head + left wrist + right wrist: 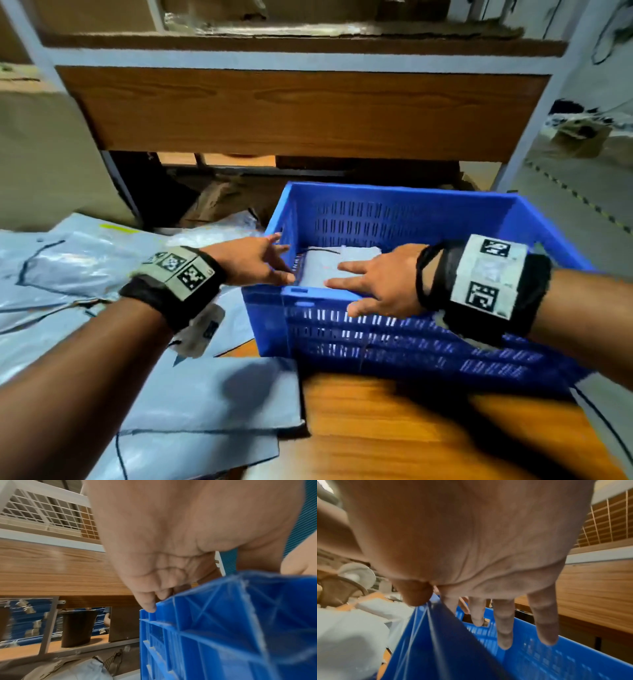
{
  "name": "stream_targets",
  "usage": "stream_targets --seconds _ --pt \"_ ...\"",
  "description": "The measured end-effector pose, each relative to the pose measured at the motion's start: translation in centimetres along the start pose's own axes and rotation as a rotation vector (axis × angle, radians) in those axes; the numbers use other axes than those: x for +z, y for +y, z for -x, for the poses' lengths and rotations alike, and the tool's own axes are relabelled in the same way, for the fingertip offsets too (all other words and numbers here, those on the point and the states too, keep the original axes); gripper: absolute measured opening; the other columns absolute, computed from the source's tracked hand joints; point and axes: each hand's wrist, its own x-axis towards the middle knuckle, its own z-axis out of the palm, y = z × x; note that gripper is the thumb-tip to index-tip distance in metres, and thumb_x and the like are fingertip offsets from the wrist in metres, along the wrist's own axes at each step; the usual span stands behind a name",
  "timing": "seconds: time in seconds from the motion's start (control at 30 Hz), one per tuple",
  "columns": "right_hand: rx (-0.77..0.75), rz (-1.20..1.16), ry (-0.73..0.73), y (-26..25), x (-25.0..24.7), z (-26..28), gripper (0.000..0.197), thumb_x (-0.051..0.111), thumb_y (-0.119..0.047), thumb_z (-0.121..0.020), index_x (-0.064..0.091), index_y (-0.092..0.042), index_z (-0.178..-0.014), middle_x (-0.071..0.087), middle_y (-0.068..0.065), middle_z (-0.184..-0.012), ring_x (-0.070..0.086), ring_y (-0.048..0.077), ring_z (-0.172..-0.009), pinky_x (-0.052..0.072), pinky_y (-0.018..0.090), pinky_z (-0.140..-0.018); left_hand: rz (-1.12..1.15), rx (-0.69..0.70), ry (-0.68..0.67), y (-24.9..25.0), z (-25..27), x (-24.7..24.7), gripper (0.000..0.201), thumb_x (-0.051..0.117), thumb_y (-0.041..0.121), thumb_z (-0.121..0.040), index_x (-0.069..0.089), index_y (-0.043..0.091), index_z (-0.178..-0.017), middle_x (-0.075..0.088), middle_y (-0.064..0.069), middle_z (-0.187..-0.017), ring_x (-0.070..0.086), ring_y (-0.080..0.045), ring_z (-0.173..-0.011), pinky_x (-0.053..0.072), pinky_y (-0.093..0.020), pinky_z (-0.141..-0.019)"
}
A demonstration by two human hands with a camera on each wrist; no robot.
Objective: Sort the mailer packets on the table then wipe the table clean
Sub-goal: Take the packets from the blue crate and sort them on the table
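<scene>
Sorting is only begun: one grey mailer packet (329, 267) lies in the blue crate (394, 205), many loose packets (85, 260) cover the worktop (394, 428). Left hand (253, 262) and right hand (380, 284) hover spread, apparently grasping nothing. Wiping remains.

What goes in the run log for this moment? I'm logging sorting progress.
left hand open at crate | right hand open over packet | pile remains

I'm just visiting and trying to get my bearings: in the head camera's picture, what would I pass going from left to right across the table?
Loose pile of grey mailer packets → left hand at the crate's left wall → grey packet lying inside the blue crate → right hand, fingers spread over the crate's near rim.
</scene>
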Motion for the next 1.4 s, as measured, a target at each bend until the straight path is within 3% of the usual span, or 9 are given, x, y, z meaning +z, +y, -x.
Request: stream_targets --seconds 0.23,0.57,0.67,0.77,0.87,0.97,1.1,1.23,1.4 --pt "0.207 -0.055 -0.054 -2.9 0.6 0.6 0.054 0.013 -0.055 -0.1 -0.007 -0.047 -0.149 -0.002 -0.007 -0.161 0.028 0.026 -0.143 0.037 0.039 -0.101 -0.161 0.109 -0.111 -1.3 2.9 -0.1 0.031 0.058 0.05 -0.089 0.071 0.022 -0.092 0.032 0.015 -0.152 0.0 -0.01 -0.147 0.015 -0.037 -0.118" --pt "0.341 -0.556 0.237 -6.3 2.7 1.3 0.051 0.032 -0.03 -0.104 0.017 -0.026 -0.153 0.024 0.008 -0.157 0.024 0.022 -0.144 0.017 0.031 -0.115 0.034 0.261 0.106 -2.5 4.8 2.5 0.042 0.059 0.042 -0.09 0.066 0.014 -0.121 0.025 0.003 -0.156 0.001 -0.015 -0.148 0.012 -0.035 -0.118" --pt "0.444 -0.457 0.203 -6.8 2.6 1.5 0.055 0.03 -0.041 -0.103 0.01 -0.03 -0.153 0.019 0.007 -0.159 0.026 0.025 -0.143 0.024 0.037 -0.113 0.113 0.307 0.254 -3.9 6.0 3.9 0.069 0.057 0.042 -0.091 0.028 0.022 -0.15 0.005 -0.004 -0.161 0.008 -0.019 -0.148 0.014 -0.03 -0.117" --pt "0.414 -0.27 0.508 -9.3 1.9 1.9 0.064 0.034 -0.055 -0.096 0.025 -0.024 -0.151 0.036 0.01 -0.15 0.045 0.032 -0.129 0.042 0.043 -0.102 0.266 0.261 0.365 -6.4 8.8 5.4 0.09 0.063 0.039 -0.088 0.005 0.019 -0.153 0.008 -0.004 -0.16 0.012 -0.016 -0.147 0.014 -0.017 -0.11" --pt "0.143 -0.223 0.744 -13.9 1.0 0.9 0.052 0.04 -0.05 -0.091 0.061 -0.014 -0.122 0.061 0.009 -0.119 0.06 0.031 -0.103 0.051 0.041 -0.082 0.15 0.085 0.179 -10.1 11.1 7.3 0.097 0.069 0.045 -0.081 0.01 0.018 -0.153 0.019 -0.001 -0.158 0.024 -0.017 -0.143 0.019 -0.02 -0.11" --pt "-0.078 -0.192 0.682 -17.9 1.2 -2.1 0.038 0.053 -0.044 -0.089 0.067 -0.015 -0.11 0.063 0.01 -0.115 0.062 0.033 -0.098 0.053 0.041 -0.078 0.071 -0.09 -0.011 -13.2 13.4 8.8 0.117 0.076 0.058 -0.067 0.008 0.019 -0.154 0.02 -0.003 -0.158 0.026 -0.021 -0.143 0.024 -0.027 -0.112" --pt "-0.089 -0.318 0.333 -20.9 2.5 -6.8 0.058 0.056 -0.047 -0.091 0.039 -0.028 -0.144 0.038 0.008 -0.146 0.046 0.029 -0.127 0.043 0.042 -0.1 -0.073 -0.13 -0.057 -14.6 16.1 11.6 0.161 0.047 0.1 -0.022 -0.003 0.022 -0.154 0.012 -0.003 -0.16 0.015 -0.022 -0.146 0.014 -0.039 -0.119" --pt "-0.052 -0.417 0.142 -21.4 4.4 -9.7 0.083 0.056 -0.053 -0.088 0.005 -0.04 -0.152 0.023 0.007 -0.153 0.035 0.031 -0.136 0.037 0.045 -0.107 -0.247 -0.164 0.032 -14.5 17.0 14.4 0.152 0.047 0.097 -0.04 -0.015 0.013 -0.151 -0.01 -0.008 -0.16 -0.009 -0.025 -0.148 -0.004 -0.05 -0.118" --pt "-0.055 -0.386 0.178 -21.9 5.3 -10.6 0.077 0.05 -0.053 -0.091 0.0 -0.045 -0.149 0.034 0.004 -0.147 0.042 0.03 -0.129 0.044 0.047 -0.098 -0.241 -0.221 0.022 -15.3 17.3 15.7 0.127 0.054 0.082 -0.067 -0.004 0.009 -0.153 -0.004 -0.01 -0.161 -0.004 -0.024 -0.148 0.001 -0.05 -0.119"
